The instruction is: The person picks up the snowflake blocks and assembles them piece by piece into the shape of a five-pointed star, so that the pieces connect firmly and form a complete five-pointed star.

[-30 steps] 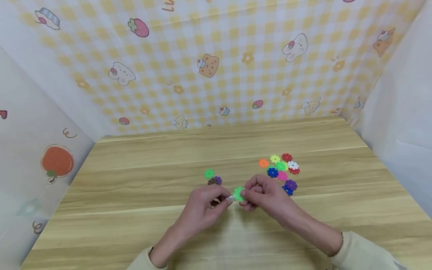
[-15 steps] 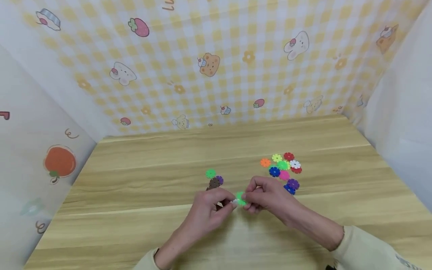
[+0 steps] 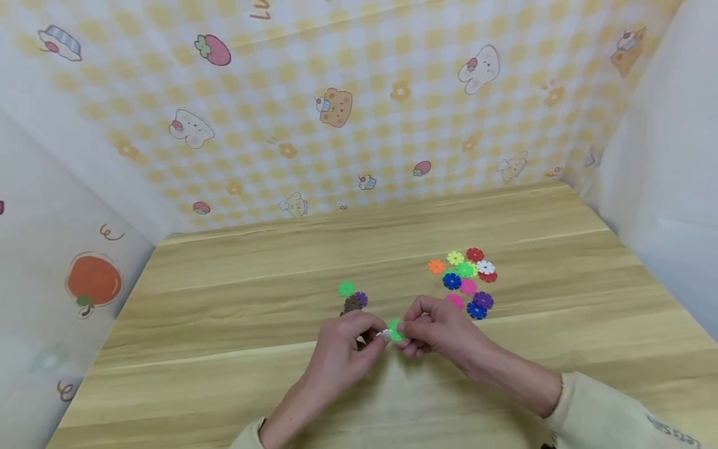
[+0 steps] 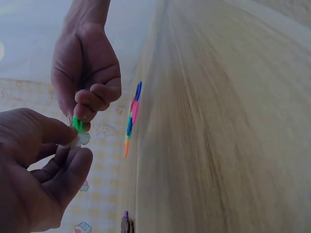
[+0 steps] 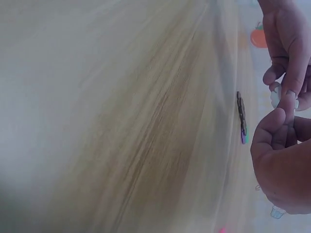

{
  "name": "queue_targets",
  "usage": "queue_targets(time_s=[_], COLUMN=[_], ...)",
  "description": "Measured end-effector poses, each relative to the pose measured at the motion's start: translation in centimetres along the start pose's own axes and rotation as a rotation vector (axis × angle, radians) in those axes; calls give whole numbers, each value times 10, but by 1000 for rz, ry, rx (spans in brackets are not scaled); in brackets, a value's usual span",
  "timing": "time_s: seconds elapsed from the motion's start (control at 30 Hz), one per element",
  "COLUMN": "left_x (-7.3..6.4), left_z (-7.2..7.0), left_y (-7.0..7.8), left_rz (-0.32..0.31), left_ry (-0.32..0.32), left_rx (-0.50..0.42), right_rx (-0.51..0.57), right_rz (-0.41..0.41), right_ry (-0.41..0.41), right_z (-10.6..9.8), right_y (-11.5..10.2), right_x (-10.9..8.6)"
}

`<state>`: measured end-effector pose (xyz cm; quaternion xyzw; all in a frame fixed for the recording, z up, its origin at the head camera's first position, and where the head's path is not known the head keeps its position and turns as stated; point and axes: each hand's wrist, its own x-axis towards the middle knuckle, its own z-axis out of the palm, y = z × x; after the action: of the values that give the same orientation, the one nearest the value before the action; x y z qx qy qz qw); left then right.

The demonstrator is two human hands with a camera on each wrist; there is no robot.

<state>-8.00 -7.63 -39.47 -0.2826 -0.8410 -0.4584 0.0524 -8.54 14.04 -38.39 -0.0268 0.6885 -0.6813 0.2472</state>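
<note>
My left hand (image 3: 344,352) pinches a white notched plastic disc (image 3: 382,332) between thumb and fingers. Opposite it, my right hand (image 3: 445,327) grips a green notched disc (image 3: 395,329) by its right side. The two discs meet at their edges, above the tabletop; fingers cover much of both. In the left wrist view the white disc (image 4: 83,139) sits right against the green disc (image 4: 78,124), at an angle to it. From the right wrist view the white disc (image 5: 276,96) shows partly behind fingertips, and the green one is hidden.
Loose notched discs in several colours, among them an orange disc (image 3: 436,267) and a purple disc (image 3: 483,300), lie beyond the right hand. Past the left hand are a green disc (image 3: 346,288) and brown discs (image 3: 353,303). A patterned cloth (image 3: 336,143) hangs behind the wooden table (image 3: 224,280).
Both hands keep their grip on the discs and shift only slightly. The green disc has tilted somewhat. A pink disc beside the right hand has come into sight. The head view has shifted a little.
</note>
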Motion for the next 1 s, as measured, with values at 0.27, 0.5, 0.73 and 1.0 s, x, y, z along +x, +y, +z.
queue_targets(time_s=[0.27,0.5,0.73,1.0], left_x=[-6,-5,-3,-1], left_z=[-5,-13,-15,-18], left_y=[1,-2,-4,-4], left_rz=[-155,-182,-159,-161], left_ry=[-44,-12,5,12], left_rx=[-32,-22,6,0], right_rx=[-356,-1082,-1020,-975], right_rz=[-49,-77,-167,-194], right_ry=[80,354,388,371], right_z=[-37,-96,-104,-103], right_y=[10,24,31,23], right_x=[-18,-37,-32,-21])
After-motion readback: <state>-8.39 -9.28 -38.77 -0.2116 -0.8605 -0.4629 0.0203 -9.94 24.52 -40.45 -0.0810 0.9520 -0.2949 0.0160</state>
